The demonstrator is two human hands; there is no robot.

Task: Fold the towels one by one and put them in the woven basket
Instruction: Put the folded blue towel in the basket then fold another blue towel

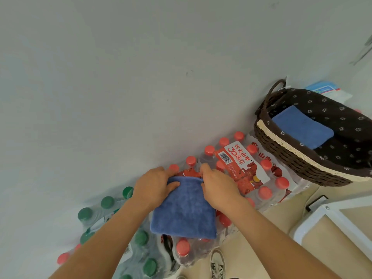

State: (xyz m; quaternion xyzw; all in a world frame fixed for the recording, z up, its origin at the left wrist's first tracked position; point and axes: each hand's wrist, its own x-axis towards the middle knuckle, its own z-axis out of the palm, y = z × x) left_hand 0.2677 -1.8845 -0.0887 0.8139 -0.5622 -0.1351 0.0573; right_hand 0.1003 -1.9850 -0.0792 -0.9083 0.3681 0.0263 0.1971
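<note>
We see a pale grey-white wall [141,67] filling the top and left, softly and evenly lit, with a small dark scuff [189,73] near its middle. Along its foot lie shrink-wrapped packs of red-capped bottles [247,168] and, further left, green-capped bottles [104,206]. The floor [245,260] is beige. At the lower right a white-framed panel [314,222] rests on it, a black cable [314,200] just beside. A blue-and-white packet [326,90] lies by the wall at the far right.

Left forearm [112,230] enters from 7 o'clock, right forearm [269,228] from 5 o'clock, both bare and converging. Left hand [155,186]: thumb on top of the blue towel [183,214], fingers curled over its 12 o'clock edge. Right hand [218,185]: fingers curled, pinching the same edge. Hands near, not touching.
</note>
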